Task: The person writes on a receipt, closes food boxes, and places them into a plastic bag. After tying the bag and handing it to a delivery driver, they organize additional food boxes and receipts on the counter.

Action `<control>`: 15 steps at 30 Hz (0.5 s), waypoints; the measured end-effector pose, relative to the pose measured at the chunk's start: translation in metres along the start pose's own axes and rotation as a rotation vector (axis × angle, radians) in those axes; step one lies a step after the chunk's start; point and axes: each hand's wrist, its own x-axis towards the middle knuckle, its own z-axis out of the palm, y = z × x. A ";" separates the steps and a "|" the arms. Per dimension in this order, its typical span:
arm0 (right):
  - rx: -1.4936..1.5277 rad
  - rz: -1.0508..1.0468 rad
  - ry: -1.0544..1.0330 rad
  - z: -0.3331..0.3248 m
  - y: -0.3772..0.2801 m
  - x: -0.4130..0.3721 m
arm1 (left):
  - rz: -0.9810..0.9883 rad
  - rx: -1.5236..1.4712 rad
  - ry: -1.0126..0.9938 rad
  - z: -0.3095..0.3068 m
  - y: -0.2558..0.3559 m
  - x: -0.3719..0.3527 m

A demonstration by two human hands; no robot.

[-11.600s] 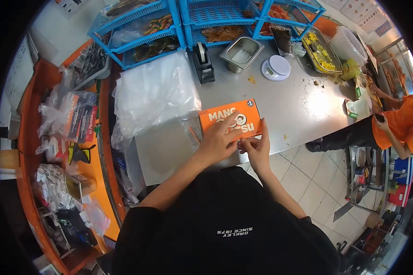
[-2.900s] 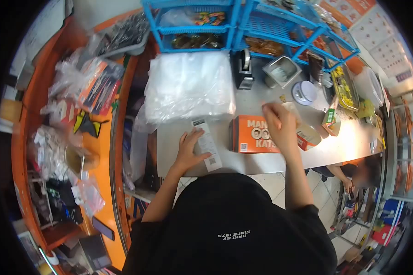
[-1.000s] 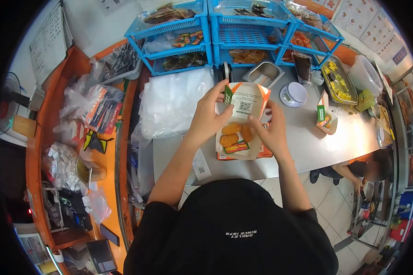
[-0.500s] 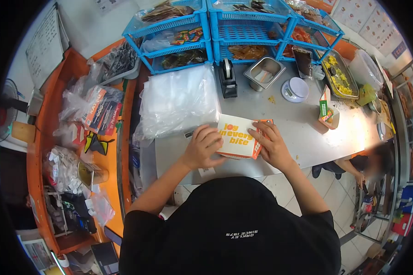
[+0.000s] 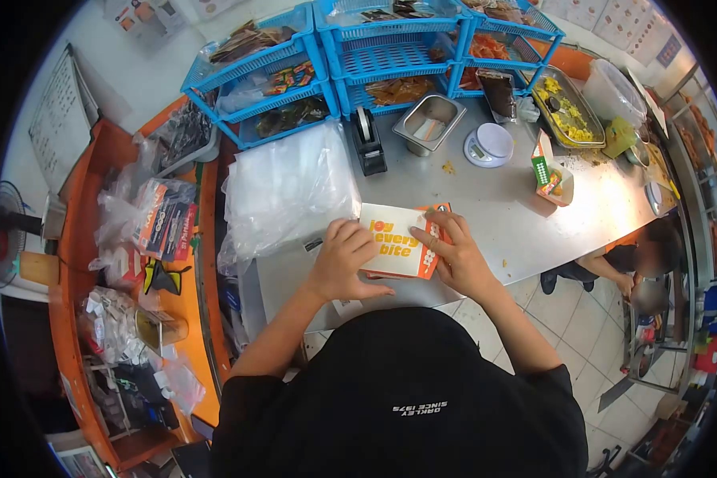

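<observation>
A white paper food bag printed "joy in every bite" lies flat on top of an orange box near the front edge of the steel counter. My left hand presses on the bag's left end, fingers spread over it. My right hand rests on the bag's right end, fingertips on its orange edge. A printed receipt lies on the counter just under my left wrist, mostly hidden.
A stack of clear plastic bags lies left of the bag. Behind stand a black tape dispenser, a steel pan, a small scale, blue baskets and a snack carton. Another person crouches at right below the counter.
A second ago both hands held the open bag of nuggets upright above the counter. It now lies flat on the orange box, with both hands pressing on it.
</observation>
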 end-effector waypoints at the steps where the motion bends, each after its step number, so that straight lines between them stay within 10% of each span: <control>1: 0.000 0.001 0.000 0.000 0.000 0.001 | -0.002 0.034 -0.201 -0.011 0.006 0.018; 7: 0.028 0.037 0.035 0.001 0.018 -0.010 | -0.077 -0.119 -0.389 0.020 0.010 0.078; 9: 0.933 0.483 0.076 0.003 0.026 -0.028 | -0.092 -0.108 -0.387 0.021 0.010 0.079; 15: 0.501 0.473 0.283 0.041 -0.005 -0.028 | -0.143 -0.067 -0.235 0.036 0.023 0.076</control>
